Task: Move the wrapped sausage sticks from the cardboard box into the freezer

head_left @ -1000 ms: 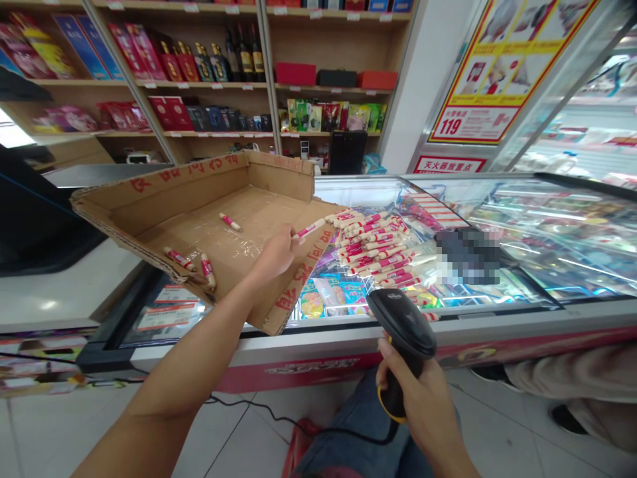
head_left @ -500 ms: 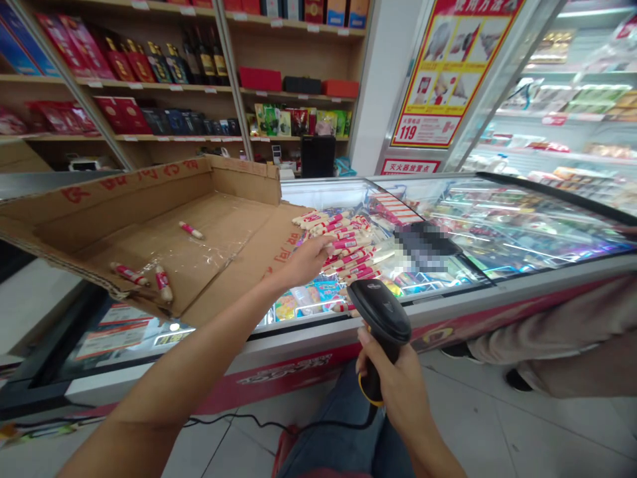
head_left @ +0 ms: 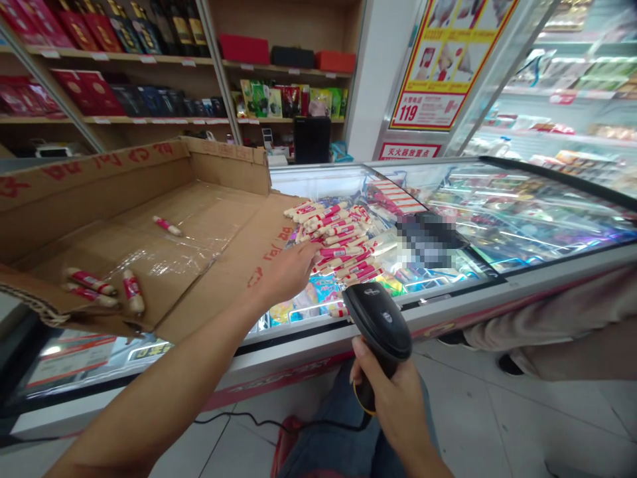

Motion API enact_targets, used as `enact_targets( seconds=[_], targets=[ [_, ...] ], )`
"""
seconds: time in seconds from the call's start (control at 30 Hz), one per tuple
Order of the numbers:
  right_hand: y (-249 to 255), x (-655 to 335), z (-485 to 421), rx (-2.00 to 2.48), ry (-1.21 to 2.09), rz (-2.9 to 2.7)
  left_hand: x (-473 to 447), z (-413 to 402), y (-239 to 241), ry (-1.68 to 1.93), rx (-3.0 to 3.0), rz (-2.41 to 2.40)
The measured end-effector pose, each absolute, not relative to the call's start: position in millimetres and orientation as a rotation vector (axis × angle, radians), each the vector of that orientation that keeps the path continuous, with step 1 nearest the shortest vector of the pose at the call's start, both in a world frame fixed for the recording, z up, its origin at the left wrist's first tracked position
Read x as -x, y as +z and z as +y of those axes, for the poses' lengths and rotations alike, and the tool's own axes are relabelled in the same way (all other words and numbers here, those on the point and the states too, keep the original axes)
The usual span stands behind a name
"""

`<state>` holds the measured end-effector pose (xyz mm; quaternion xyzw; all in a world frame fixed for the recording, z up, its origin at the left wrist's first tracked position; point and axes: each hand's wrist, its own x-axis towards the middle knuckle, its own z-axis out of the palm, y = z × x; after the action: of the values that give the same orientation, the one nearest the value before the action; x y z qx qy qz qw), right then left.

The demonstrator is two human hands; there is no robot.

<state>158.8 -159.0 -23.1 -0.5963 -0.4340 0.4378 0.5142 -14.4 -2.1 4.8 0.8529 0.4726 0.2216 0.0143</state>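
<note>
My right hand (head_left: 398,392) is wrapped round the grip of a black barcode scanner (head_left: 381,315), whose head points toward the freezer. With its fingers closed, my left hand (head_left: 293,269) pinches the near end of a wrapped sausage (head_left: 340,252), pale with a pink-red label and a barcode facing up. That sausage lies over a heap of similar sausages (head_left: 338,222) on the glass freezer top. One more sausage (head_left: 339,312) lies near the front rim, partly behind the scanner. Several loose sausages (head_left: 133,292) rest in an open cardboard box (head_left: 223,172) at left.
The chest freezer (head_left: 478,292) runs across the view, with a blurred dark object (head_left: 428,239) on its glass. The scanner's cable (head_left: 263,423) trails leftward below. Another person's trouser leg (head_left: 547,318) stands at right. Stocked shelves (head_left: 134,60) line the back.
The view has shifted, so the box and freezer sit differently. Another sausage now shows in the box's left corner. My left hand stays at the heap; my right still holds the scanner.
</note>
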Motion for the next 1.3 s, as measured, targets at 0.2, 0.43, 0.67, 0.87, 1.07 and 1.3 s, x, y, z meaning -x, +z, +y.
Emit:
enact_targets(
  seconds=[0.2, 0.43, 0.67, 0.87, 1.07, 1.3],
  targets=[
    [-17.8, -155.1, -155.5, 1.437, 1.016, -1.030, 13.3, -4.2, 4.7, 0.630, -2.735, 1.473],
    [-17.4, -152.8, -153.0, 1.437, 1.001, -1.067, 12.9, -4.3, 1.3, 0.640, -2.772, 1.424],
    [-20.6, -154.8, -151.1, 1.428, 1.019, -1.108, 12.8, -4.5, 0.1, 0.638, -2.785, 1.430],
    [-20.5, -155.0, -150.6, 1.441, 1.005, -1.128, 14.1, -3.3, -3.7, 0.654, -2.809, 1.393],
    [-18.4, -151.8, -152.0, 1.424, 1.009, -1.071, 12.1, -6.6, 1.7, 0.624, -2.777, 1.448],
    [-20.2, -158.7, -154.4, 1.397, 1.048, -1.068, 10.8, -2.7, 3.1, 0.622, -2.726, 1.566]
  ],
)
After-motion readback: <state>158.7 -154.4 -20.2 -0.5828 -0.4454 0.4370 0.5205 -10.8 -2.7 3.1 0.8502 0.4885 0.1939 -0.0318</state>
